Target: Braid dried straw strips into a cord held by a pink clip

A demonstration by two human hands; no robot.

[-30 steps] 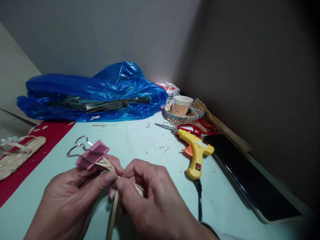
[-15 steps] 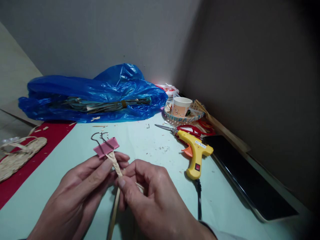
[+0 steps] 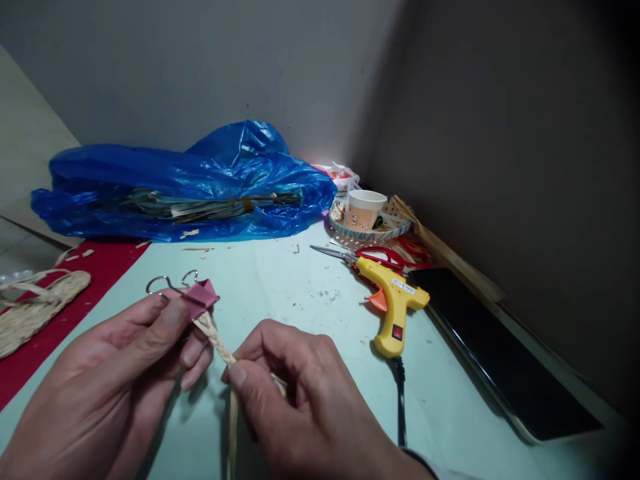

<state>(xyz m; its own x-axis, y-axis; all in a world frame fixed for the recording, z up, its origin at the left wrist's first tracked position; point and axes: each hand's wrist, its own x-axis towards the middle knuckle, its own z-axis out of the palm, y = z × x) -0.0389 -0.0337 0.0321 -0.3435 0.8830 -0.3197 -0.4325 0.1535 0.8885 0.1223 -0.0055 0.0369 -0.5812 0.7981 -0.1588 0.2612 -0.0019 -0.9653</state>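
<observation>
A pink binder clip [image 3: 201, 298] with wire handles is clamped on the upper end of a pale braid [image 3: 216, 339] of flat fibre strips. My left hand [image 3: 135, 360] pinches the clip between thumb and forefinger, its other fingers curled behind. Lower down, my right hand [image 3: 300, 393] pinches the braid between thumb and forefinger. A loose strand [image 3: 233, 427] hangs below that pinch, and part of another strip shows inside the curled right fingers. The braid slants between both hands above the pale green table covering.
A yellow glue gun [image 3: 395, 307] lies right of my hands, by red-handled scissors [image 3: 380, 255] and a dark tablet-like slab [image 3: 500, 360]. Behind are a paper cup [image 3: 365, 209] and a blue plastic bag [image 3: 165, 160] around bundled strips. A woven sandal [image 3: 45, 310] lies left.
My left hand has shifted from the braid onto the binder clip, and the clip has moved left and turned. More of the braid shows between the hands; my right hand keeps its pinch.
</observation>
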